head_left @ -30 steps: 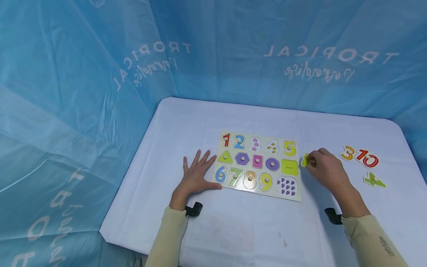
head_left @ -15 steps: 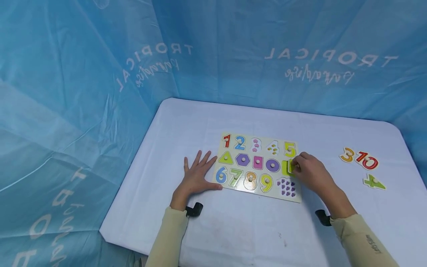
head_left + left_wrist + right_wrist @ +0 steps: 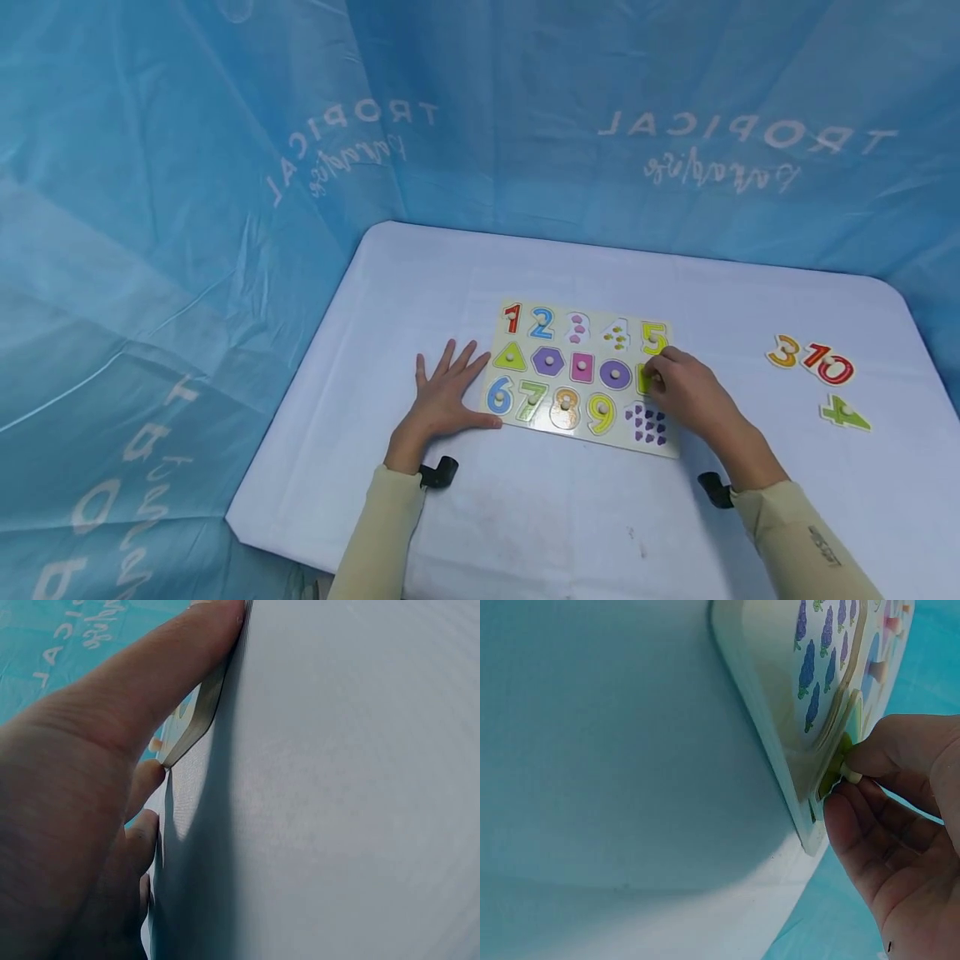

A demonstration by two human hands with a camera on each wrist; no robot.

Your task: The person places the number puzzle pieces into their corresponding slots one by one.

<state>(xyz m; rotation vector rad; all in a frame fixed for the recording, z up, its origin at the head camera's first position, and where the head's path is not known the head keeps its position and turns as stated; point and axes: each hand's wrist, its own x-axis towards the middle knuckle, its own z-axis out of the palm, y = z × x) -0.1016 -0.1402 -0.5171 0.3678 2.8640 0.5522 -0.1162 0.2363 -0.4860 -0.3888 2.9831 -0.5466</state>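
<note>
A wooden number-and-shape peg puzzle board lies on the table. My right hand pinches the small knob of a yellow-green square puzzle piece over its recess at the board's right side; whether it sits flush cannot be told. My left hand lies with fingers spread at the board's left edge, its thumb by the near left corner. Pieces such as the red 1 and the purple circle are in the board. Printed pictures show in the 3, 4 and 10 recesses.
Loose pieces lie right of the board: an orange 3, a red 10 and a green 4. A white cloth covers the table. Blue curtains hang behind it and along the left.
My right hand has carried the square piece left from beside the board onto its recess, turning it from steeply tilted toward flatter. My left hand stays in place.
</note>
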